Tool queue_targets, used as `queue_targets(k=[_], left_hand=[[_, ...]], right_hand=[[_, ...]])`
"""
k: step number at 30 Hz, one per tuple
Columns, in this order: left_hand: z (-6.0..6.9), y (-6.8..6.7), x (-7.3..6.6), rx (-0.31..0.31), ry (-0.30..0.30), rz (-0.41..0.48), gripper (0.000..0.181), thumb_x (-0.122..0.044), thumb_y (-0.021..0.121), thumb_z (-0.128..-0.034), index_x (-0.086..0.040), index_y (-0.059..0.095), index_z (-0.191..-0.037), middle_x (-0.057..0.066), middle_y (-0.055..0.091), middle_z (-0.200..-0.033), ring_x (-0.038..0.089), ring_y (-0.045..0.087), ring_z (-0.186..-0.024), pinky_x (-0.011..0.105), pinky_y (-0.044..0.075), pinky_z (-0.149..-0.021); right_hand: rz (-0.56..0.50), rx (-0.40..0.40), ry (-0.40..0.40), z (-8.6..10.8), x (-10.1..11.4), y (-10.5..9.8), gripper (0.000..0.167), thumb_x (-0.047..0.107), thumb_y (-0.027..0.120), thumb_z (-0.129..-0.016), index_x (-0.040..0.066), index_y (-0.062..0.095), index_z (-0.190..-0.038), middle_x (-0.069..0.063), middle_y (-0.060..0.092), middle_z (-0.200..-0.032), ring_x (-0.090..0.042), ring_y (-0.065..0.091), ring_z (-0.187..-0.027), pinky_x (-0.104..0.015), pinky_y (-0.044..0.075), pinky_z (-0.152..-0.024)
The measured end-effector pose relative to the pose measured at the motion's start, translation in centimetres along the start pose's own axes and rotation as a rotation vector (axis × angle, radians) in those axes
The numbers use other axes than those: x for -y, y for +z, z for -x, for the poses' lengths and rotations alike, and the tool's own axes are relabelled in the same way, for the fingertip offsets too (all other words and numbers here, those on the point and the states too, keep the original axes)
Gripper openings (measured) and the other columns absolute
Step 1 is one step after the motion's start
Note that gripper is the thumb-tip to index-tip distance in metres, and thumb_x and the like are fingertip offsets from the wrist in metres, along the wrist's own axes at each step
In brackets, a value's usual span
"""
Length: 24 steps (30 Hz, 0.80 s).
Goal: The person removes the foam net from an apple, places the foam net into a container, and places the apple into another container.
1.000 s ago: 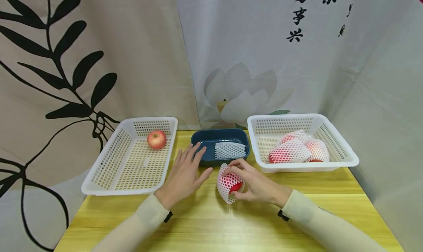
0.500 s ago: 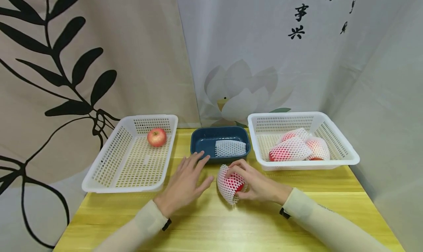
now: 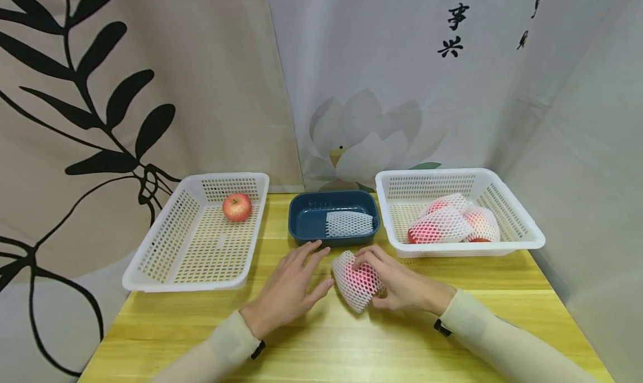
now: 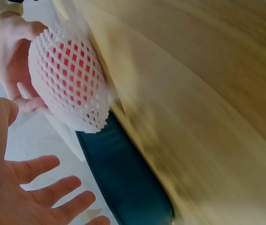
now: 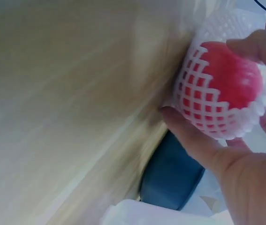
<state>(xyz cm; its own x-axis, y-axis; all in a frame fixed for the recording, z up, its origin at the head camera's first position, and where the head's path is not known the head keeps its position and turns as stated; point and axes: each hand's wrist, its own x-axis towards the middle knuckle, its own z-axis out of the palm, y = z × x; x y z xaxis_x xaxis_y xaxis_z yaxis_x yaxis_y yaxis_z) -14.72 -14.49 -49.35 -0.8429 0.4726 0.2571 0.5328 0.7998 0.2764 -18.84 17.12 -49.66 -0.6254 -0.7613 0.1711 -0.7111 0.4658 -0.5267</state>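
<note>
My right hand (image 3: 402, 285) holds a red apple in a white foam net (image 3: 358, 282) just above the front middle of the wooden table. Its fingers and thumb are curled round the netted fruit. Bare red skin shows through an opening in the net (image 5: 233, 77) in the right wrist view. My left hand (image 3: 286, 291) hovers to the left of the apple, fingers spread and apart from it. Those spread fingers (image 4: 53, 190) hold nothing in the left wrist view.
Behind the hands stands a dark blue tray (image 3: 306, 218) with a foam net (image 3: 349, 224) inside. A white basket (image 3: 176, 285) on the left holds a bare apple (image 3: 237, 207). Another white basket (image 3: 467, 250) on the right contains several netted red fruits (image 3: 439, 226). Curtains hang behind.
My right hand has shifted slightly right with the netted apple, and the net has turned to cover the red patch seen from above. The left hand has moved slightly right.
</note>
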Motion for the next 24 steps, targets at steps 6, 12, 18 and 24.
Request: queue_targets(k=[6, 12, 18, 24], left_hand=[[-0.1, 0.5, -0.2, -0.011, 0.021, 0.018, 0.069, -0.053, 0.065, -0.1183, -0.014, 0.053, -0.174, 0.020, 0.053, -0.180, 0.045, 0.058, -0.161, 0.069, 0.052, -0.130], [-0.7, 1.2, -0.3, -0.050, 0.048, 0.033, 0.067, -0.050, 0.069, -0.1169, -0.016, 0.055, -0.173, 0.018, 0.055, -0.177, 0.042, 0.061, -0.159, 0.067, 0.055, -0.126], [-1.6, 1.7, -0.5, -0.074, 0.065, 0.059, 0.065, -0.047, 0.072, -0.1158, -0.017, 0.057, -0.171, 0.015, 0.058, -0.175, 0.038, 0.061, -0.158, 0.064, 0.055, -0.127], [-2.4, 2.0, -0.9, -0.057, 0.065, 0.078, 0.064, -0.047, 0.072, -0.1158, -0.016, 0.058, -0.170, 0.015, 0.060, -0.173, 0.035, 0.062, -0.157, 0.060, 0.056, -0.128]], right_hand=[[0.018, -0.018, -0.054, 0.7, 0.3, -0.3, 0.099, 0.016, 0.106, -0.078, 0.011, 0.053, -0.162, -0.019, 0.051, -0.170, -0.033, 0.064, -0.150, -0.054, 0.063, -0.121], [0.028, -0.101, 0.065, 0.9, 1.5, 0.2, 0.104, 0.042, 0.103, -0.087, 0.010, 0.048, -0.170, -0.012, 0.057, -0.163, -0.025, 0.069, -0.139, -0.052, 0.068, -0.114], [0.084, -0.224, 0.241, 0.4, 2.9, 1.4, 0.098, 0.053, 0.097, -0.093, 0.006, 0.053, -0.167, -0.015, 0.066, -0.151, -0.026, 0.073, -0.126, -0.053, 0.069, -0.107], [0.101, -0.244, 0.352, -0.1, 3.6, 2.6, 0.098, 0.057, 0.099, -0.090, 0.005, 0.057, -0.161, -0.020, 0.067, -0.144, -0.031, 0.071, -0.121, -0.055, 0.068, -0.105]])
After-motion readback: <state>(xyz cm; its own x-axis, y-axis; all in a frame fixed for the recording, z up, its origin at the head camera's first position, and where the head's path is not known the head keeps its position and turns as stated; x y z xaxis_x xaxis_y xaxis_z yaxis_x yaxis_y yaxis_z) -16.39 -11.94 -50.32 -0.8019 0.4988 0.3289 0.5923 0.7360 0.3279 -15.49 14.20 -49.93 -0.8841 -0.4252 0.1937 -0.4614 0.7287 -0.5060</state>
